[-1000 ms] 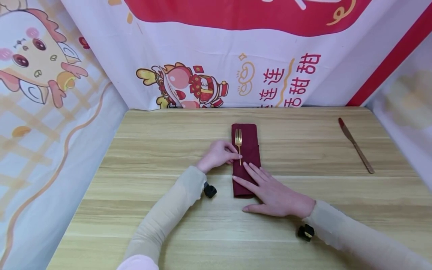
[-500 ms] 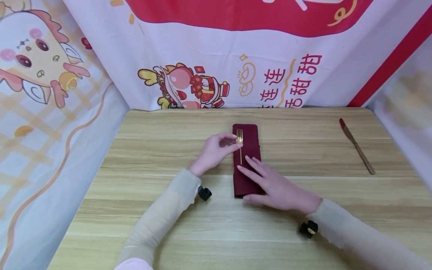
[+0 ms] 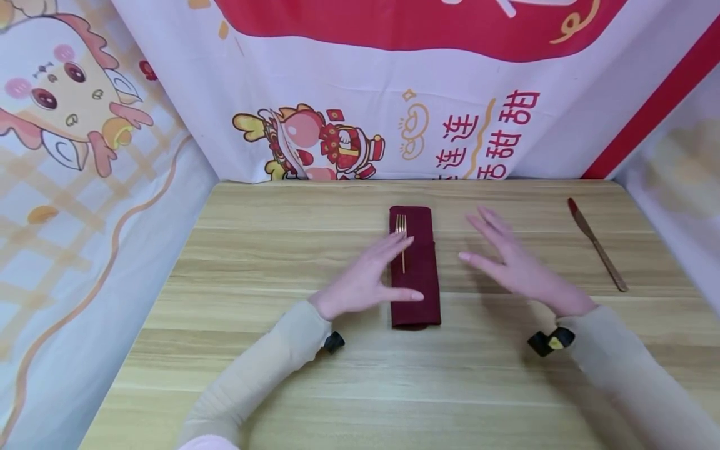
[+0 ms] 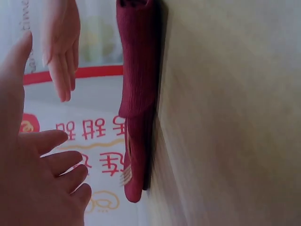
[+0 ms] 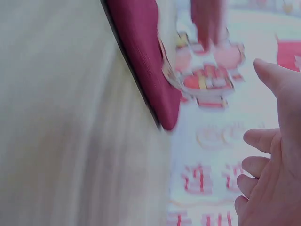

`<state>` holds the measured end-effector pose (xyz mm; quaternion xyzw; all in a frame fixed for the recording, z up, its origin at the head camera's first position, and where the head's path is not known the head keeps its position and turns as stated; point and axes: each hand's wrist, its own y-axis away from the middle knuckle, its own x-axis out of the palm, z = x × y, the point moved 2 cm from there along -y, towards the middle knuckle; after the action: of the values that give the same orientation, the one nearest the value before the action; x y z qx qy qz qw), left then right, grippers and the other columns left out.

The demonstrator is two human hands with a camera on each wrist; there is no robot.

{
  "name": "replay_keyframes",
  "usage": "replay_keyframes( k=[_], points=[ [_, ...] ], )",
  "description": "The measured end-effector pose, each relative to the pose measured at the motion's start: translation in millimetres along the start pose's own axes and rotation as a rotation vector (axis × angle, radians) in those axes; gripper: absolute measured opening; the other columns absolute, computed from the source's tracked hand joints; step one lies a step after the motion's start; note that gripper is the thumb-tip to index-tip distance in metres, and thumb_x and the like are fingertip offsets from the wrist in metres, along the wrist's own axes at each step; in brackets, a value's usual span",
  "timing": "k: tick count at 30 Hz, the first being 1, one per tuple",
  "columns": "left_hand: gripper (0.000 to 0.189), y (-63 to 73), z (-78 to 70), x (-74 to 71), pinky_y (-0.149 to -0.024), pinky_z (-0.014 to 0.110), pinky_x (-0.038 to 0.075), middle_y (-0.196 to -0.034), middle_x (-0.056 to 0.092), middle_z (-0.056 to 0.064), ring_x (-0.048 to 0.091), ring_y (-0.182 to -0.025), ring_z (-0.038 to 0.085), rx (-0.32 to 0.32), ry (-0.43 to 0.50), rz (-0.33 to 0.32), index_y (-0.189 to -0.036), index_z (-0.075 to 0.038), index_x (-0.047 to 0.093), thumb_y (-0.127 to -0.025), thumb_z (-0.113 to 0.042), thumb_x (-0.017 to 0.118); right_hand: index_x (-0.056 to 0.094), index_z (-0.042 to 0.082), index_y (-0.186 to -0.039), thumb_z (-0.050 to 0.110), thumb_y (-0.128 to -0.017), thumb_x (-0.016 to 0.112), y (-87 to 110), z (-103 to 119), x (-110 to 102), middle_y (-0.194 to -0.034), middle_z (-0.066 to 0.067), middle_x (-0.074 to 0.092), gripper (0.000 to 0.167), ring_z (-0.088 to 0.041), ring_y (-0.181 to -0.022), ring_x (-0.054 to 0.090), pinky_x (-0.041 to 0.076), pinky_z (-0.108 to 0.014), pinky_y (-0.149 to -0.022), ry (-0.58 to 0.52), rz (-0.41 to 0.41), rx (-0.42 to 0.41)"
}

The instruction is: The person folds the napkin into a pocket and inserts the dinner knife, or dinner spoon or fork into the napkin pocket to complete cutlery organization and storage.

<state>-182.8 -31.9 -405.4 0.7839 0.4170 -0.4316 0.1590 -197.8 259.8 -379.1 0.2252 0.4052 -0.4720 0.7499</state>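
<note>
A folded dark red napkin (image 3: 419, 275) lies lengthwise near the middle of the table. On its left half rests a gold fork (image 3: 403, 255), tines toward the back wall; the wrist views show it lying along the cloth's upper side. My left hand (image 3: 368, 275) hovers over the napkin's left edge, fingers and thumb extended and spread, overlapping part of the fork in the head view. To the napkin's right, my right hand (image 3: 514, 262) is raised above the table with fingers straight, holding nothing. Both palms (image 4: 47, 188) face inward with nothing in them.
A knife (image 3: 596, 244) with a reddish tip lies at the right of the wooden table (image 3: 270, 250). A printed white and red cloth (image 3: 349, 69) hangs along the table's back edge, and patterned cloth (image 3: 84, 206) covers the left side.
My left fingers have let go of the fork and spread out. My right hand has lifted off the napkin and moved to the right. The fork stays on the napkin.
</note>
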Motion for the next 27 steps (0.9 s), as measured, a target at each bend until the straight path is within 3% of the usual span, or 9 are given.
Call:
replay_keyframes(
  k=[6,11,15,21,27],
  points=[
    [0.112,7.6,-13.7,17.5,-0.122,0.042,0.01,-0.17,-0.005,0.003,-0.001,-0.154,0.023,0.101,-0.17,0.157,-0.164,-0.016,0.002,-0.087,-0.083,0.048,0.018,0.014,-0.164,0.045,-0.102,0.06,2.5,-28,-33,-0.169,-0.006,-0.005,0.081,-0.036,-0.153,-0.001,0.009,-0.073,-0.112,-0.063,-0.066,0.094],
    [0.118,12.8,-23.0,29.5,-0.122,0.042,0.008,-0.169,-0.008,0.009,-0.002,-0.154,0.028,0.151,-0.273,0.233,-0.163,-0.01,-0.003,-0.085,-0.086,0.044,0.014,0.01,-0.164,0.052,-0.102,0.057,5.8,-58,-51,-0.169,-0.011,-0.006,0.086,-0.04,-0.152,-0.001,0.01,-0.074,-0.111,-0.06,-0.077,0.215],
    [0.126,16.0,-29.5,36.0,-0.123,0.041,0.005,-0.169,-0.006,0.011,-0.006,-0.154,0.027,0.159,-0.302,0.279,-0.163,-0.008,-0.004,-0.081,-0.089,0.047,0.015,0.009,-0.164,0.057,-0.099,0.059,9.2,-86,-60,-0.169,-0.017,0.0,0.092,-0.046,-0.151,0.005,0.013,-0.074,-0.11,-0.064,-0.125,0.297],
    [0.13,19.5,-35.6,42.2,-0.122,0.038,0.002,-0.169,-0.007,0.013,-0.007,-0.154,0.026,0.159,-0.302,0.353,-0.163,-0.008,-0.002,-0.077,-0.089,0.054,0.013,0.005,-0.163,0.052,-0.098,0.063,21.6,-119,-77,-0.166,-0.023,0.009,0.094,-0.044,-0.15,0.008,0.012,-0.066,-0.115,-0.178,-0.215,0.369],
    [0.131,19.7,-36.7,46.2,-0.122,0.035,0.0,-0.169,-0.007,0.011,-0.007,-0.154,0.022,0.122,-0.322,0.42,-0.163,-0.009,0.0,-0.075,-0.091,0.053,0.018,0.005,-0.162,0.053,-0.097,0.064,35.6,-142,-95,-0.163,-0.028,0.017,0.094,-0.048,-0.147,0.015,0.018,-0.069,-0.112,-0.156,-0.279,0.441]
  ],
)
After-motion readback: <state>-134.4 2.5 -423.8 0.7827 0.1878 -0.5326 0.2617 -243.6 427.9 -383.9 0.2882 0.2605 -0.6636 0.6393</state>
